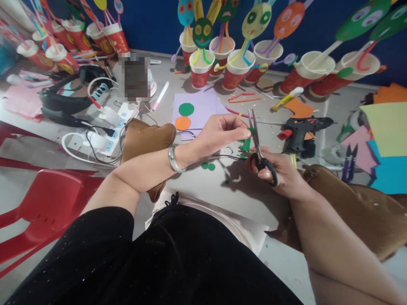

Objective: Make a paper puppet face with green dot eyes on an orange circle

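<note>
Between the thumb and fingers of my left hand [224, 131] is a small piece of green paper [246, 144]. My right hand [278, 171] grips the black-handled scissors [258, 144], whose blades point up and away from me, right beside the green paper. Whether the blades touch the paper I cannot tell. Below my left hand, small green paper circles [208, 166] lie on the table. Farther back, a larger green circle [186, 109] and an orange circle [182, 123] rest on lilac paper sheets [203, 101].
Paper cups [237, 67] with paper-faced figures line the back. A black glue gun [307, 135] lies to the right, near purple-handled snips [349, 163] and coloured paper [388, 131]. At left are a power strip [117, 127], cables and a black headset [65, 99]. A red chair [47, 199] stands at lower left.
</note>
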`<state>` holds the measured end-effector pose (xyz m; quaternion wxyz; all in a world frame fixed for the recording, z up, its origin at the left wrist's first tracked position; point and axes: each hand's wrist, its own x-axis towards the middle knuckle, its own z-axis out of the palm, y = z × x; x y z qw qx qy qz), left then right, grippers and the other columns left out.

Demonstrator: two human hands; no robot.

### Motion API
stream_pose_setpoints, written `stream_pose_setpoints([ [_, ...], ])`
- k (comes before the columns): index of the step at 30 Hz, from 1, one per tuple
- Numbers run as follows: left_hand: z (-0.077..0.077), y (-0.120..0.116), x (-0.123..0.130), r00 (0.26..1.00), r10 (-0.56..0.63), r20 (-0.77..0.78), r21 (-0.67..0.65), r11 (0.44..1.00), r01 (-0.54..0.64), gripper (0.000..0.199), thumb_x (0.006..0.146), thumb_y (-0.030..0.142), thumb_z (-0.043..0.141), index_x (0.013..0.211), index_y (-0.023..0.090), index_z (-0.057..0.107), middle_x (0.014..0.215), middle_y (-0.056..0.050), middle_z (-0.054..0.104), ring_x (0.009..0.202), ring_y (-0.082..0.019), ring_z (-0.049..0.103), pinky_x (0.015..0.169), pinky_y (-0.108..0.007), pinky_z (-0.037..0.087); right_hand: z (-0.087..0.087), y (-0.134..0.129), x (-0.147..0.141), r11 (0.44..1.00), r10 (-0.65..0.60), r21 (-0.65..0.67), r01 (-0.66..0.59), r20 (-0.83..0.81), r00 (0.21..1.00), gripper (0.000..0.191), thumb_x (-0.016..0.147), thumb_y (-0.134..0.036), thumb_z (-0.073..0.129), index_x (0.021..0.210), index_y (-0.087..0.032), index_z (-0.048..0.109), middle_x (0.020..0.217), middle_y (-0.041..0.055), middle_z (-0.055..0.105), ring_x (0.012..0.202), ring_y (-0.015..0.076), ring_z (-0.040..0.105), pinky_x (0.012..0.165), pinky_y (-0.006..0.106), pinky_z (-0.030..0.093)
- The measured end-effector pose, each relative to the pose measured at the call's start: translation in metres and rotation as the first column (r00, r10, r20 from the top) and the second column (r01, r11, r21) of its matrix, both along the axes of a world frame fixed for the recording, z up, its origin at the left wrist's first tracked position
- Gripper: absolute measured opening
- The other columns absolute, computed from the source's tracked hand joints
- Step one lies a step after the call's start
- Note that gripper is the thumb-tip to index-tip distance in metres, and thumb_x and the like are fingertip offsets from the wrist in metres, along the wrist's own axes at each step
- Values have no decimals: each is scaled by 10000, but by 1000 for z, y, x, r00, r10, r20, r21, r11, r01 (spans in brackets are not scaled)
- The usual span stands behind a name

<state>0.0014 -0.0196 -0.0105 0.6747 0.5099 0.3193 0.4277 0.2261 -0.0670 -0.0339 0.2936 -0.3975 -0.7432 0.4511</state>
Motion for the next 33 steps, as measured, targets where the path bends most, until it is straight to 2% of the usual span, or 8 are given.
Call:
stream_pose_setpoints([
  [10,-1,1,-1,1000,9,-12,38,999,-9,424,765,476,928,720,180,627,730,24,635,713,-79,543,711,-266,466,-6,-1,1,1000,-5,13,6,-25,1000,750,811,-953,626,620,-232,551,644,15,582,764,222,512,812,393,398],
  [16,2,-3,0,1000,-7,27,23,1000,6,468,737,549,942,738,179,655,729,26,636,715,-80,546,722,-265,466,-5,-2,1,1000,-30,2,30,-25,999,773,772,-979,631,614,-227,552,645,20,588,768,222,513,819,389,403],
  [21,0,-3,2,1000,18,25,-10,1000,-17,499,641,496,1008,745,176,639,743,32,613,699,-75,503,672,-268,429,-2,-2,-1,999,-45,-10,45,1,999,791,742,-1008,621,607,-232,550,645,22,590,761,224,518,808,392,418],
  [33,-2,-2,1,999,22,31,16,1000,-22,459,687,480,989,753,170,656,753,34,616,711,-74,502,684,-269,421,-2,-2,-2,1000,-20,16,21,-31,999,755,787,-964,637,610,-236,546,631,4,578,720,207,480,854,405,400],
])
